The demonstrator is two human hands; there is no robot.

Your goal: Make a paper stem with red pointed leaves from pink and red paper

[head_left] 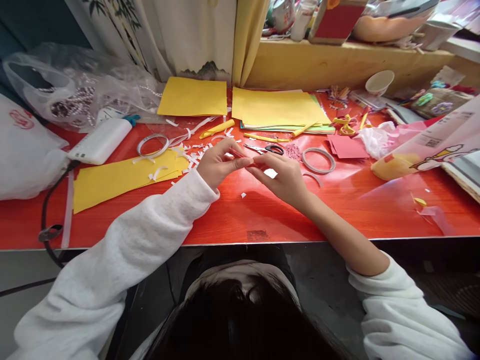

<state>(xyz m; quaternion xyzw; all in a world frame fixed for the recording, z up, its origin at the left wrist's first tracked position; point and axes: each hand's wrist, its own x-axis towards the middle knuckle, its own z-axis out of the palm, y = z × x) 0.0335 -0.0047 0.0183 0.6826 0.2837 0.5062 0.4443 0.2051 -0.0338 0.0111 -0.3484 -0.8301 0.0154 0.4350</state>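
Observation:
My left hand (220,164) and my right hand (284,179) meet above the middle of the red table, fingers pinched together. Between them is a small piece of red paper (237,153), mostly covered by the fingers; whether it is folded or rolled I cannot tell. Just behind the hands lie scissors (275,149) with black handles. White paper scraps (193,159) are scattered beside my left hand. To the right of my right hand rests a roll of tape (318,160), with a curved strip near it.
Yellow paper sheets lie at the left (112,182), at the back (195,97) and in a stack (277,107). Another tape roll (153,146), a white power bank (99,140), plastic bags (26,150), red paper squares (348,146) and a drink cup (397,165) surround the work area.

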